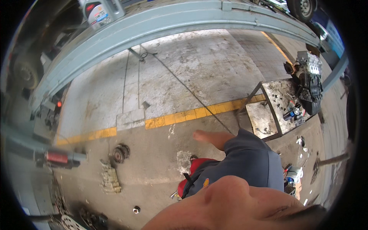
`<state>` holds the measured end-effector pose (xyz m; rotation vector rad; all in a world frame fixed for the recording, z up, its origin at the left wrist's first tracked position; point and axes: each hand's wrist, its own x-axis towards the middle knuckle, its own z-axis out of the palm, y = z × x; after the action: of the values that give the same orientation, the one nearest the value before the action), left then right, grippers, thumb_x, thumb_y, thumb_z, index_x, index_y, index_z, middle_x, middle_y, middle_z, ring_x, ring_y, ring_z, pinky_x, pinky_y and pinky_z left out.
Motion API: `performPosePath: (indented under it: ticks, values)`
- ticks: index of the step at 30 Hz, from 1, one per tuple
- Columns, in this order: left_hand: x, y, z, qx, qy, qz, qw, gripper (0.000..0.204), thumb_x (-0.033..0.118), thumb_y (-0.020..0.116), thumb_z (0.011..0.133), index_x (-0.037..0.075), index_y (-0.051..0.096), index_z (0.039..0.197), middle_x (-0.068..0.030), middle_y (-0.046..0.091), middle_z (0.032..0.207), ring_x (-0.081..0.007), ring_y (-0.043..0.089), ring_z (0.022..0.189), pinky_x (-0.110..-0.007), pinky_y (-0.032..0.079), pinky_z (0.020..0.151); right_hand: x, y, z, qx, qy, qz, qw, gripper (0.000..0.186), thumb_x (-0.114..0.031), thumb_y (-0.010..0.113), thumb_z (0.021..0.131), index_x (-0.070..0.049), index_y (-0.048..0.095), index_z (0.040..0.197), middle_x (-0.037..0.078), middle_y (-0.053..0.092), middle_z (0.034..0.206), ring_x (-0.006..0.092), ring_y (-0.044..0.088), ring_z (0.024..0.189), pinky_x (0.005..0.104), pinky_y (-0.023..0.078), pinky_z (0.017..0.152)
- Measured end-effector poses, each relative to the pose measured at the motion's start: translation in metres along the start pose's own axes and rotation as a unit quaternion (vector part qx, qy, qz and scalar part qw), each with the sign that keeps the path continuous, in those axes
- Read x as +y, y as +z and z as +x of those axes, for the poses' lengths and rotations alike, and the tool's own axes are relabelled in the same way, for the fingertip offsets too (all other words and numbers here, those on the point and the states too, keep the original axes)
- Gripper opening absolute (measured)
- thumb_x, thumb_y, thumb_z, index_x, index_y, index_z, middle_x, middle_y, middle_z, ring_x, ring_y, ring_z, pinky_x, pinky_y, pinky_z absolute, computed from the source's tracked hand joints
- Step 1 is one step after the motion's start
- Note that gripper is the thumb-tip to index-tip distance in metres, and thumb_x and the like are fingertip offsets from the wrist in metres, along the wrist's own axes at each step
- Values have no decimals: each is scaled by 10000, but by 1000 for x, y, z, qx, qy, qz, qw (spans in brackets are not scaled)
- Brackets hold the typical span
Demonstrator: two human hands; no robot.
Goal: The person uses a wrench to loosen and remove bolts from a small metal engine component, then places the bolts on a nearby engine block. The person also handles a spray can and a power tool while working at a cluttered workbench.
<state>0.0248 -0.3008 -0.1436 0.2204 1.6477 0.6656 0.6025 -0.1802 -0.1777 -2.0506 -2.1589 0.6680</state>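
My right hand (200, 136) reaches forward from a dark grey sleeve over the concrete floor, left of the metal trolley (264, 107); it is small and soft in the picture, and I cannot make out its fingers or anything in them. The trolley's top bears a spray can (291, 114), small dark parts and a metal engine assembly (309, 86); its lower shelf is stained. My left hand is not in view.
A blue-grey lift beam (172, 17) crosses above, carrying a grey jug (97, 13). Wheels (301, 7) show at the upper corners. A rusty round part (120, 152), a ribbed metal part (110, 176) and a small nut-like piece (136, 209) lie on the floor.
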Motion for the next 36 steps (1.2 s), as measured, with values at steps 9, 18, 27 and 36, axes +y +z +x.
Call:
performPosePath:
  ticks: [9, 18, 27, 36]
  values:
    - [177, 112, 103, -92, 17, 108, 990, 701, -6, 843, 754, 35, 555, 1391, -86, 696, 1058, -270, 692, 892, -455, 595, 775, -7, -363, 23, 328, 190, 273, 884, 236, -271, 676, 962, -88, 766, 1082, 130, 779, 985, 265, 731, 884, 408, 568, 807]
    - [324, 277, 172, -239, 89, 206, 945, 734, -5, 849, 749, 40, 537, 1412, -78, 689, 1054, -265, 686, 891, -459, 594, 778, 122, -652, -156, 621, 293, 13, 727, 303, -318, 680, 989, -65, 764, 1133, 157, 784, 1019, 305, 746, 923, 410, 574, 846]
    - [368, 496, 128, -223, 106, 242, 938, 607, 105, 868, 788, 109, 549, 1304, -37, 684, 980, -173, 611, 736, -364, 485, 598, 304, -884, -190, 550, 368, -179, 729, 360, -339, 717, 894, -102, 749, 1163, 178, 766, 1130, 383, 710, 1097, 449, 556, 972]
    - [330, 699, -49, -422, 184, 254, 851, 555, 107, 856, 801, 115, 569, 1275, -11, 688, 1036, -144, 638, 803, -285, 488, 640, 351, -925, -193, 355, 402, -260, 803, 349, -356, 606, 1032, -42, 664, 1171, 217, 707, 1123, 422, 683, 1064, 509, 540, 943]
